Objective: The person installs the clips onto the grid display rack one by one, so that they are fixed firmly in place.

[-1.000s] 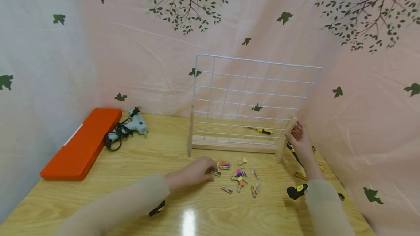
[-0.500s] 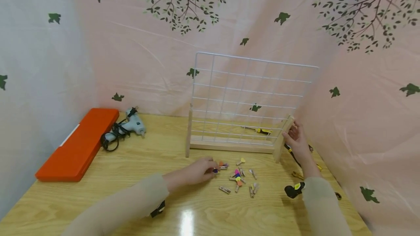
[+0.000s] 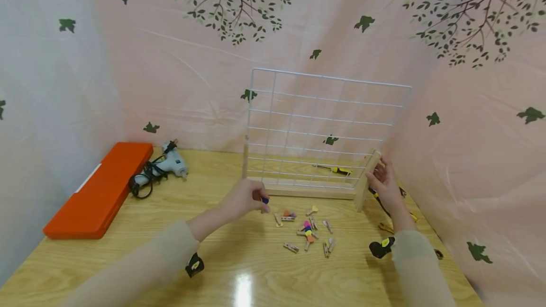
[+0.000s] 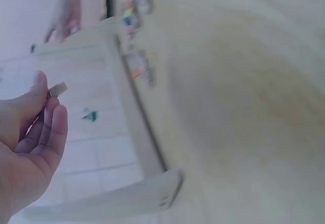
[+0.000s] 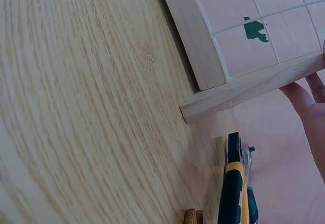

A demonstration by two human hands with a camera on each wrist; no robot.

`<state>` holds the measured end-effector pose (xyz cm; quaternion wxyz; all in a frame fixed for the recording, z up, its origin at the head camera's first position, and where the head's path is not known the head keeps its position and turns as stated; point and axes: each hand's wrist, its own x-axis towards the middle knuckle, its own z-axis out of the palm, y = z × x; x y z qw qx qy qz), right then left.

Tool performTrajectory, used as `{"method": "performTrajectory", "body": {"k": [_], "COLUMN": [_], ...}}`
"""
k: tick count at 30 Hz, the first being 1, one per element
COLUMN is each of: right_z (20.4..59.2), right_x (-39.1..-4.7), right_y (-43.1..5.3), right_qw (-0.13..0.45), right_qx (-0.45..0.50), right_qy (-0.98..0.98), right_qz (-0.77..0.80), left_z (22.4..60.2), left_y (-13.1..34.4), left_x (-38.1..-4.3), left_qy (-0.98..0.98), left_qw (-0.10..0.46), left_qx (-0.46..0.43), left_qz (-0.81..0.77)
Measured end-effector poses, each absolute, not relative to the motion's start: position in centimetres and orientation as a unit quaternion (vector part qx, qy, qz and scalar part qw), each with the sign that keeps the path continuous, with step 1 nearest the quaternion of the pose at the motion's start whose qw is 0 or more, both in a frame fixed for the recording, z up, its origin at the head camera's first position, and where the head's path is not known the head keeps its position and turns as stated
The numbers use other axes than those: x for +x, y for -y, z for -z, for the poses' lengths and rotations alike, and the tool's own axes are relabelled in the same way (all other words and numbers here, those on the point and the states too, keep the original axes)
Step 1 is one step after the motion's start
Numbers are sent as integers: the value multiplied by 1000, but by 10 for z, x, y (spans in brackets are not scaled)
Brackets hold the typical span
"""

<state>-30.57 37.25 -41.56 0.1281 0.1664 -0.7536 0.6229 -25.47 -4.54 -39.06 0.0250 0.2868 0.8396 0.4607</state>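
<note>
My left hand (image 3: 247,198) pinches a small wooden clothespin with a dark blue decoration (image 3: 265,200) between thumb and fingers. In the left wrist view the clothespin's pale wooden end (image 4: 58,89) sticks out past the fingertips. Behind it stands a white wire grid (image 3: 332,78) in a wooden base (image 3: 315,193) with a post on each side. My right hand (image 3: 385,186) holds the right wooden post (image 3: 367,179), thumb at its front and fingers at its outer side. Several clothespins (image 3: 291,247) with coloured tops lie scattered on the table in front of the base.
An orange case (image 3: 98,193) lies at the left, beside a glue gun (image 3: 172,162) with its black cord bundled. Behind the grid is a yellow-black screwdriver (image 3: 341,170). Yellow-black handled tools (image 5: 233,183) lie right of the stand, near a patterned cloth wall (image 3: 477,155).
The left hand has taken a clothespin from the left side of the scattered pile and lifted it up and to the left. The right hand stays on the post.
</note>
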Motion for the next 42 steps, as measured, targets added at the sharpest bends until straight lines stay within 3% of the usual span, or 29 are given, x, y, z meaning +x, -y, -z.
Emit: {"method": "performTrajectory", "body": {"k": [7,12,15,20,24,35,42], "right_z": [421,419,418,419,422,423,422], "right_x": [-309,-308,-307,-307,-308,-307,-308], "right_y": [-374,-374,-374,-374,-374,-374,-376], "right_qw": [135,128,129,129,134,144,138], "right_qx": [163,156,155,156,163,175,173], "right_qy": [765,772,772,763,756,757,766], "right_qz": [-608,-603,-603,-614,-619,-613,-603], "left_z": [356,332,322,320,326,340,345], "left_y": [72,90,93,88,82,63,68], "left_x": [-270,-287,-298,-315,-327,-341,-340], "left_qy": [-806,-737,-719,-685,-624,-603,-648], "left_qw": [15,-76,-140,-173,-198,-202,-215], "left_qx": [199,186,134,0,-49,-67,-32], "left_qz": [-557,-645,-668,-708,-754,-768,-730]}}
